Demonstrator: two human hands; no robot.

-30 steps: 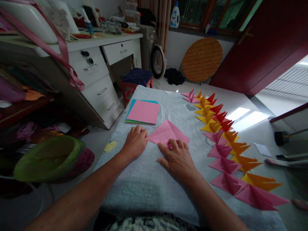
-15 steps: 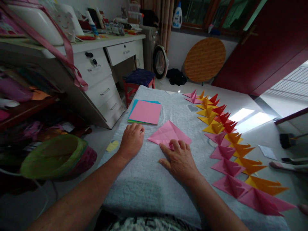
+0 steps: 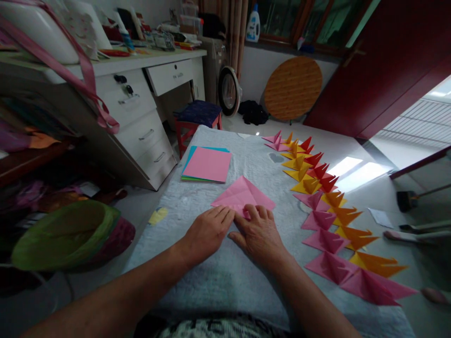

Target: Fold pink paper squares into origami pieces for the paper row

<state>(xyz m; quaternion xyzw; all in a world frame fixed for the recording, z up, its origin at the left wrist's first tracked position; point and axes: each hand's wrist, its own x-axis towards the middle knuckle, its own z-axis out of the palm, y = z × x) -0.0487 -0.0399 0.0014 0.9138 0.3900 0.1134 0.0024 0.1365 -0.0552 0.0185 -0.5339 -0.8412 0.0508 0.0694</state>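
Observation:
A folded sheet of pink origami paper [image 3: 243, 191] lies on the cloth-covered table in front of me, one corner pointing away. My left hand [image 3: 209, 231] rests on its lower left edge, fingers close together and pressing down. Beside it, my right hand [image 3: 261, 234] holds the lower right part, with bent fingers on the paper and the thumb out to the side. The near edge is hidden under both hands. Beyond them sits a stack of square origami paper [image 3: 207, 164], pink on top with blue and green showing below.
Rows of folded pink paper cranes [image 3: 327, 240], orange ones [image 3: 357, 237], yellow ones [image 3: 298, 163] and red ones [image 3: 319, 162] line the table's right side. A bin with a green liner [image 3: 66, 234] stands on the floor at left. Past the table is a stool [image 3: 199, 112].
My left hand has moved right, from beside the paper onto its lower left edge. My right hand keeps its place on the paper. The whole view has shifted slightly.

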